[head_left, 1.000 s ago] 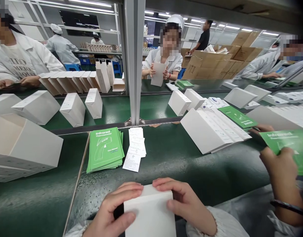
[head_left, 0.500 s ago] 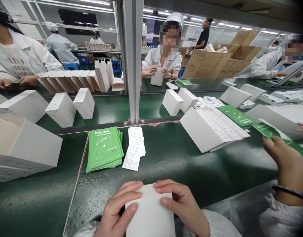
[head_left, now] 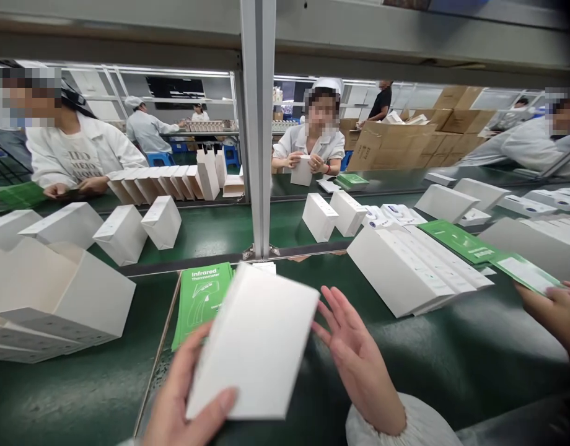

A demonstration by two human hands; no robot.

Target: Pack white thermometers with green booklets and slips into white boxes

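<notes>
A plain white box (head_left: 257, 347) is tilted in front of me above the green work surface. Its left side and lower edge are gripped by my left hand (head_left: 187, 390), thumb across the front face. Beside the box's right edge, my right hand (head_left: 354, 353) has its fingers spread; whether a fingertip still touches the edge I cannot tell. Behind the box lies a stack of green thermometer user manuals (head_left: 201, 297), partly covered. Only a sliver of the white leaflets (head_left: 265, 267) shows above the box.
Open white boxes (head_left: 94, 303) lean at the left. A row of white boxes (head_left: 391, 272) leans at the right. A co-worker's hand (head_left: 554, 310) holds a green manual (head_left: 521, 272) there. A metal post (head_left: 259, 124) rises from the bench's back edge; co-workers sit beyond.
The white box has been lifted forward and tilted. My right hand has opened off its top, while the left keeps hold. My view has tipped upward. The co-worker's manual now lies spread open.
</notes>
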